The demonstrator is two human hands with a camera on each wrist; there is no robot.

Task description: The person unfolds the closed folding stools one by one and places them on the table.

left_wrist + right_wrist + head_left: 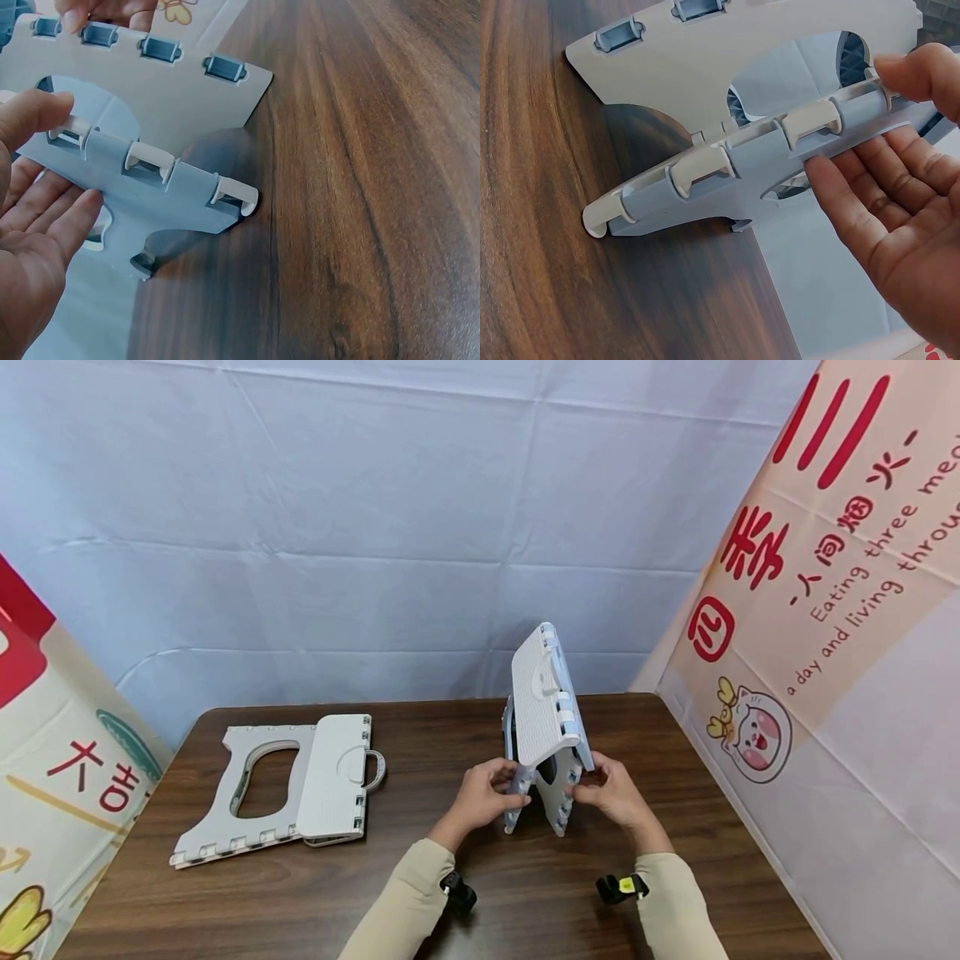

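Thumb and fingers of the left hand [483, 797] pinch the left leg panel [120, 172] of a half-folded white step stool [534, 718]; that stool is between the hands, long axis running front to back, and the right hand [615, 797] pinches the opposite panel [754, 154], neither hand clearly nearer. Leftmost hangs a printed cloth [56, 760], then a flattened step stool [330, 781] on the wood-grain table [525, 910], a pale backdrop [375, 527] behind, and a lettered banner [847, 677] at right.

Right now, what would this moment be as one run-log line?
left hand: pinches one side panel | right hand: pinches opposite side panel | held stool: partly unfolded | other stool: flat on table
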